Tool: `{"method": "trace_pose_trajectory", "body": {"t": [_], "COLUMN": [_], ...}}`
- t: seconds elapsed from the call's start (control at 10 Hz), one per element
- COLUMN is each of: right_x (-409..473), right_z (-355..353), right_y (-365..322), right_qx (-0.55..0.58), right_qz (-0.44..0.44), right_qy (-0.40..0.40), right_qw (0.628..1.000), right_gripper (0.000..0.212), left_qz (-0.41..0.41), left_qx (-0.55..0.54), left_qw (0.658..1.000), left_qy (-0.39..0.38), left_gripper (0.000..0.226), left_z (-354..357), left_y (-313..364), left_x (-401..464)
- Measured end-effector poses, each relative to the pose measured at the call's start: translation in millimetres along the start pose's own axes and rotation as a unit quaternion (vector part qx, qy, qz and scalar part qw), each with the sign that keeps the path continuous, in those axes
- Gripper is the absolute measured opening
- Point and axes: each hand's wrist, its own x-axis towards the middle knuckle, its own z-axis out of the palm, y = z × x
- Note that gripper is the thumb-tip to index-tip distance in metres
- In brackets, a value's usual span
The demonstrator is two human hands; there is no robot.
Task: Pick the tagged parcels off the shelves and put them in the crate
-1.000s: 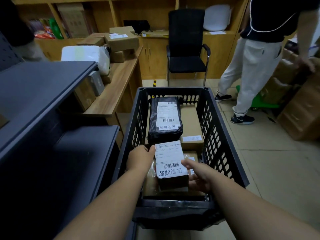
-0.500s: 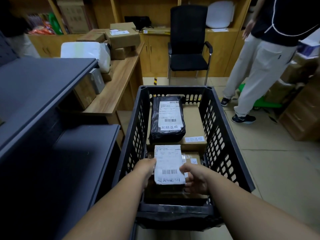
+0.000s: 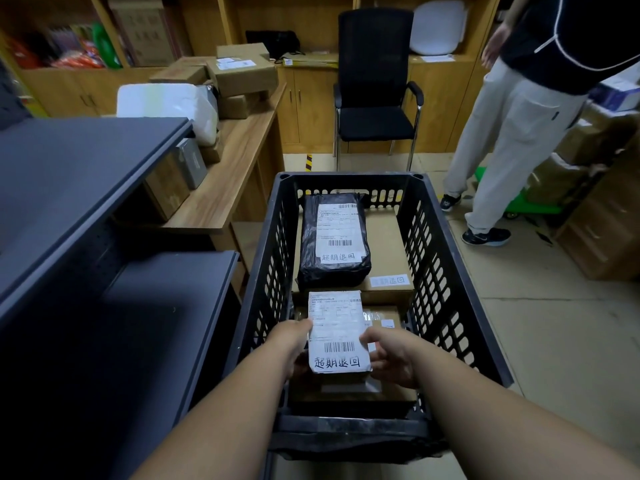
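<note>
A black slotted crate stands in front of me. Both my hands are inside its near end, holding a small parcel with a white shipping label and handwritten tag. My left hand grips its left side and my right hand its right side. The parcel rests low over a brown box in the crate. Farther in, a black-wrapped tagged parcel lies on a larger brown tagged box.
Dark grey shelves run along my left. A wooden desk with cardboard boxes and a white bag stands beyond them. A black chair is behind the crate. A person in light trousers stands at the right near stacked boxes.
My hands have lowered the labelled parcel deeper into the near end of the crate. The person at the right has shifted a little.
</note>
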Motion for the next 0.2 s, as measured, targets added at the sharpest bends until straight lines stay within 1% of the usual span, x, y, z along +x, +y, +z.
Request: {"method": "trace_pose_trajectory", "body": {"t": [0.1,0.2], "right_x": [-3,-16], "right_z": [-2,-8], "right_y": [-3,-22], "right_qx": [-0.011,-0.04], "right_qz": [0.007,-0.055], "right_qy": [0.03,0.132], "right_qw": [0.999,0.989], "right_gripper": [0.034,0.033], "left_qz": [-0.003,0.029], "left_qx": [0.027,0.061], "left_qw": [0.999,0.993], "left_qy": [0.023,0.093], "left_gripper": [0.039,0.044], "left_z": [-3,-9], "left_y": [4,15], "left_x": [-3,-9]}}
